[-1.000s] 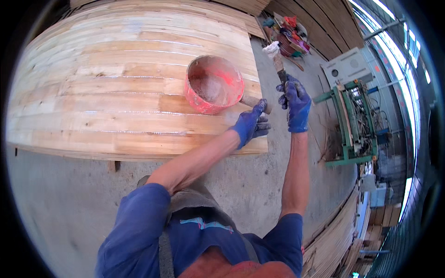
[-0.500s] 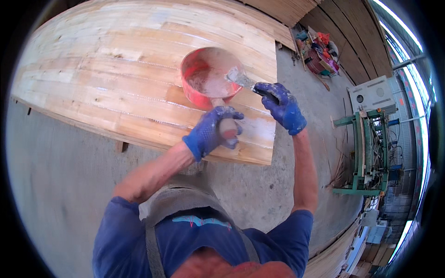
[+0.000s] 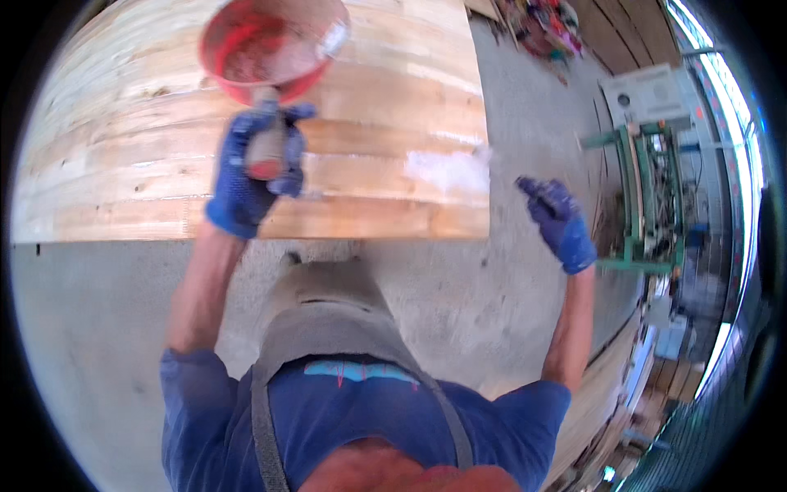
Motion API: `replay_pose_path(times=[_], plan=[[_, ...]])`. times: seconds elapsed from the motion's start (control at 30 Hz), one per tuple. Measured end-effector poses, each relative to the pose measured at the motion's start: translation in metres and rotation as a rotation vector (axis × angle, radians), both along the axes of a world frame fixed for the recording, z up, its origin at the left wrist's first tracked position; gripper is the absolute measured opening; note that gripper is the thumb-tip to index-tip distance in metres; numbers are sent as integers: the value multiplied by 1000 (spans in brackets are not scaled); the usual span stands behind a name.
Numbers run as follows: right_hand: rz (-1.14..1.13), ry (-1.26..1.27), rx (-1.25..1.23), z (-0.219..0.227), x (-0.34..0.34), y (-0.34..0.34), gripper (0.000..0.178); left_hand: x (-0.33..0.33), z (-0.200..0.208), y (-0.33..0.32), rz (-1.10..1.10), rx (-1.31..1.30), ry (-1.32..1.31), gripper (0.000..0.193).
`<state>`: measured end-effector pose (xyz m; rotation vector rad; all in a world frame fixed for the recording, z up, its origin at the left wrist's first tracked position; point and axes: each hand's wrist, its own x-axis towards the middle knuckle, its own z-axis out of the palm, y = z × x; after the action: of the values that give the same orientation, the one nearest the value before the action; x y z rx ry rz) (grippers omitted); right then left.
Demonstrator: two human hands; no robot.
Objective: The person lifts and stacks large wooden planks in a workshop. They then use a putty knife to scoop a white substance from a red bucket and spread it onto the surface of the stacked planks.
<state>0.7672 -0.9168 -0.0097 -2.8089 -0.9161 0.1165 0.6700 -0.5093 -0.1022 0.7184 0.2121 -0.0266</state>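
Observation:
My left hand [image 3: 256,168], in a blue glove smeared with white, is closed around the thick handle [image 3: 267,148] of a red pan [image 3: 305,85]. Pale pinkish-white paste coats the inside of the pan, which is over the wooden panel [image 3: 361,209]; whether it rests there I cannot tell. Off the panel's right edge, above the floor, my gloved right hand [image 3: 559,220] has its fingers curled around a putty knife, whose blade is blurred by motion. A patch of white paste [image 3: 447,169] lies on the panel near that edge, close to the knife.
A green metal machine frame [image 3: 633,197] stands on the concrete floor [image 3: 426,287] to the right, beside a pale cabinet [image 3: 648,94]. At the top right is a heap of colourful rags [image 3: 545,29]. Stacked boards [image 3: 602,418] lie at the lower right.
My right hand and the putty knife have swung away from the pan, right and down past the panel's edge. My left hand and the pan have shifted left and up in view, which has also shifted.

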Motion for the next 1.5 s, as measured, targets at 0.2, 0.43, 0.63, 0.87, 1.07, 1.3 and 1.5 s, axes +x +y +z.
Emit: replay_pose_path(times=[0.2, 0.43, 0.63, 0.87, 1.07, 1.3, 1.5], plan=[[-41, -143, 32, -15, -42, 42, 30, -36, -15, 60, 16, -8, -85, 55], [-94, -236, -373, -133, -101, 91, 47, -46, -32, 61, -2, -27, 80, 61], [-307, -188, -71, -73, -115, 119, 43, -58, -26, 55, 5, -20, 189, 80], [-288, 11, -363, -70, -137, 145, 45, -98, -56, 32, -62, 519, -3, 48], [-483, -199, -182, -114, -100, 99, 34, -103, -55, 28, -161, 556, -58, 40], [-380, -174, 21, -54, -127, 109, 38, -103, -63, 16, -92, 731, -60, 35], [66, -88, -36, -57, -57, 96, 34, -103, -57, 3, 2, 746, 35, 37]])
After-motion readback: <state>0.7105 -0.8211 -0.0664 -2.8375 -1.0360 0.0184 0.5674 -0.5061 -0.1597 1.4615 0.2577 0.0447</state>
